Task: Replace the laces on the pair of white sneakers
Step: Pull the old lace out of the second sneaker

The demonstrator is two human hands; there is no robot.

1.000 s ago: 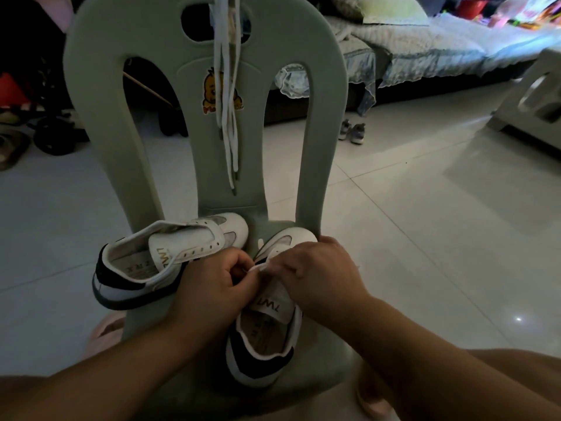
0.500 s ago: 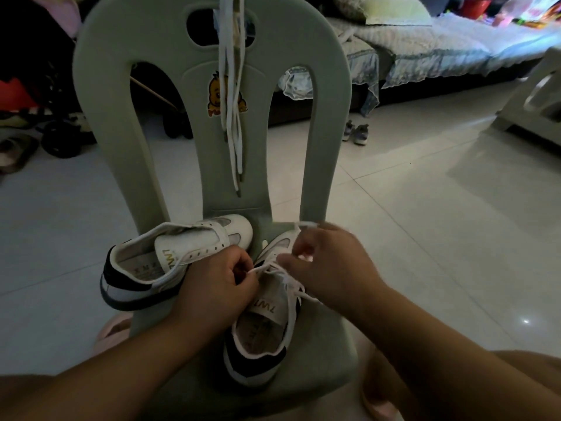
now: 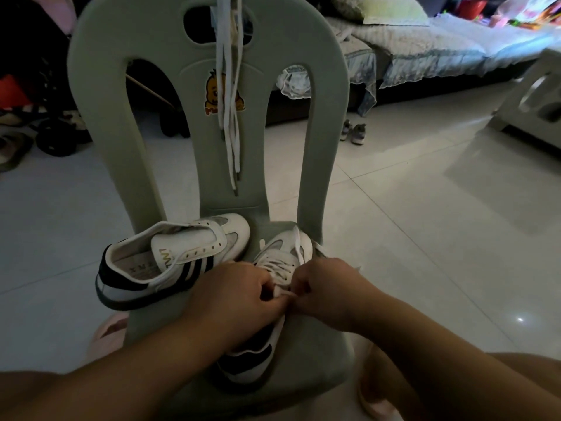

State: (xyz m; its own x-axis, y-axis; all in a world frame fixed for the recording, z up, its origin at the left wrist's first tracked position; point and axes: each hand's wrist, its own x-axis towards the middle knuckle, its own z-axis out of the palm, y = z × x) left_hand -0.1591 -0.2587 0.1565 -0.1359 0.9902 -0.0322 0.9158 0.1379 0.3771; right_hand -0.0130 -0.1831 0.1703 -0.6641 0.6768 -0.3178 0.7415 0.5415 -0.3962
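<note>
Two white sneakers with black stripes sit on a grey-green plastic chair (image 3: pixel 200 71). The left sneaker (image 3: pixel 170 262) lies on its side with no lace in its eyelets. The right sneaker (image 3: pixel 282 256) points toward the chair back and has a white lace (image 3: pixel 280 267) crossed through its front eyelets. My left hand (image 3: pixel 239 296) and my right hand (image 3: pixel 326 287) meet over its tongue, each pinching part of that lace. A bundle of white laces (image 3: pixel 229 110) hangs from the hole in the chair back.
A pale tiled floor (image 3: pixel 425 223) surrounds the chair. A bed with a frilled cover (image 3: pixel 425 47) stands at the back right, small shoes (image 3: pixel 353 133) in front of it. A white stool (image 3: pixel 534 98) is at far right. Dark clutter fills the left.
My right hand has come back down from pulling the lace up and now meets my left hand over the tongue. More of the lace crossings show on the right sneaker.
</note>
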